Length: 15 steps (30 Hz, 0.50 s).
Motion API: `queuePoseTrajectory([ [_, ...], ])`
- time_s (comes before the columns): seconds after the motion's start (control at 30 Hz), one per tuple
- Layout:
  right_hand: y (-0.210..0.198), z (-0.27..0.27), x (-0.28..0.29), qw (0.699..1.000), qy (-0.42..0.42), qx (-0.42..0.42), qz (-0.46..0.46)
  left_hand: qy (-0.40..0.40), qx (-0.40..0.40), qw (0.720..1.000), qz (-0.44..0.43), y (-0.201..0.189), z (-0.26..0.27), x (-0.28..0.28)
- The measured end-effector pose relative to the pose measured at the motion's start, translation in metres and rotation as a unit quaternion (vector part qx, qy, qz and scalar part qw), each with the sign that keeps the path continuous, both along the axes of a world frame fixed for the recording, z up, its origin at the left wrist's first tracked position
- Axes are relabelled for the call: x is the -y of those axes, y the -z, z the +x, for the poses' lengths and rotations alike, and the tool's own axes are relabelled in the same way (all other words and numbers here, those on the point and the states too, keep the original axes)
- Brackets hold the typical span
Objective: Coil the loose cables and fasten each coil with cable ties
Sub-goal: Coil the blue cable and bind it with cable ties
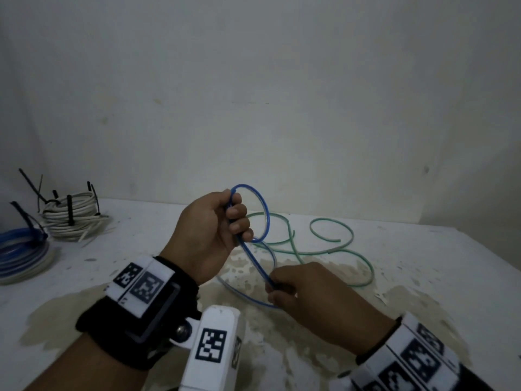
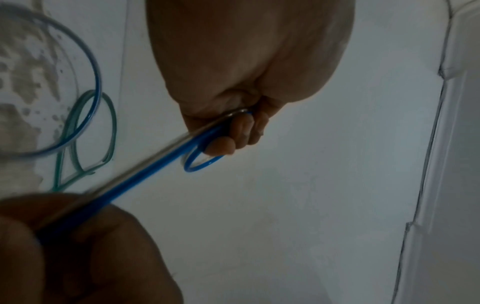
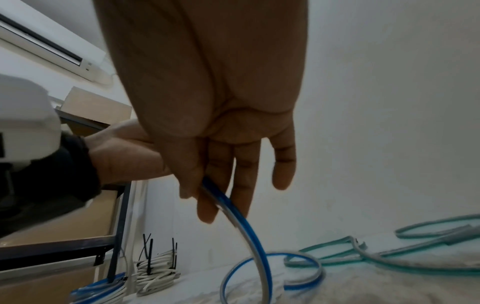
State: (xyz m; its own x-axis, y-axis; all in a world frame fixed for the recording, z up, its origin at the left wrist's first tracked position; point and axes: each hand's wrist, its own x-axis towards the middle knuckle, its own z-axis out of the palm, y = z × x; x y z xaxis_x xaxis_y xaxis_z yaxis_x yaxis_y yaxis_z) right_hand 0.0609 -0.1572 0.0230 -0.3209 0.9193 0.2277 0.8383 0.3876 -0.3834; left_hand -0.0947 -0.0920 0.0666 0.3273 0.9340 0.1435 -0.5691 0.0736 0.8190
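**Blue cable held taut between two hands**

Blue cable [image 1: 255, 261] runs above the table [image 1: 423, 249]. Left hand [image 1: 208, 235] curls round a small loop; right hand [image 1: 298, 289] pinches the strand between thumb and fingers. Green cable [image 1: 332, 251] lies loose behind; tied white coil [image 1: 72, 218] and blue coil [image 1: 22, 252] sit far left.

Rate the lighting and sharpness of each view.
Head view: dim, flat light, yet the blue cable and green cable read clearly. Left wrist view: the right hand is a dark, out-of-focus mass up close. Right wrist view: the right hand is shadowed and the table smears soft.
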Motion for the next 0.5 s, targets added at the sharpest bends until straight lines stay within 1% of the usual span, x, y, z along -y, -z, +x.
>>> queuePoseTrajectory([
  [0.2,-0.007,0.015,0.004,0.995,0.038,0.072,-0.051,-0.001,-0.007,1.0,0.003,-0.003,-0.005,0.009],
  [0.27,-0.007,0.02,0.004,0.987,0.075,0.132,-0.045,0.013,-0.013,1.0,0.011,-0.006,-0.007,0.013],
  [0.3,-0.007,0.022,0.003,0.984,0.1,0.141,-0.042,0.018,-0.018,1.0,0.017,-0.009,-0.008,0.016],
  [0.33,-0.008,0.025,0.003,0.983,0.12,0.132,-0.047,0.022,-0.023,0.999,0.023,-0.011,-0.008,0.019],
  [0.43,-0.02,0.032,-0.003,0.985,0.134,0.084,-0.065,0.009,-0.042,0.998,0.047,-0.016,-0.011,0.028],
  [0.47,-0.025,0.033,-0.005,0.987,0.137,0.036,-0.069,0.002,-0.054,0.997,0.058,-0.018,-0.012,0.03],
  [0.5,-0.03,0.034,-0.008,0.985,0.145,-0.048,-0.077,-0.003,-0.066,0.995,0.068,-0.018,-0.012,0.033],
])
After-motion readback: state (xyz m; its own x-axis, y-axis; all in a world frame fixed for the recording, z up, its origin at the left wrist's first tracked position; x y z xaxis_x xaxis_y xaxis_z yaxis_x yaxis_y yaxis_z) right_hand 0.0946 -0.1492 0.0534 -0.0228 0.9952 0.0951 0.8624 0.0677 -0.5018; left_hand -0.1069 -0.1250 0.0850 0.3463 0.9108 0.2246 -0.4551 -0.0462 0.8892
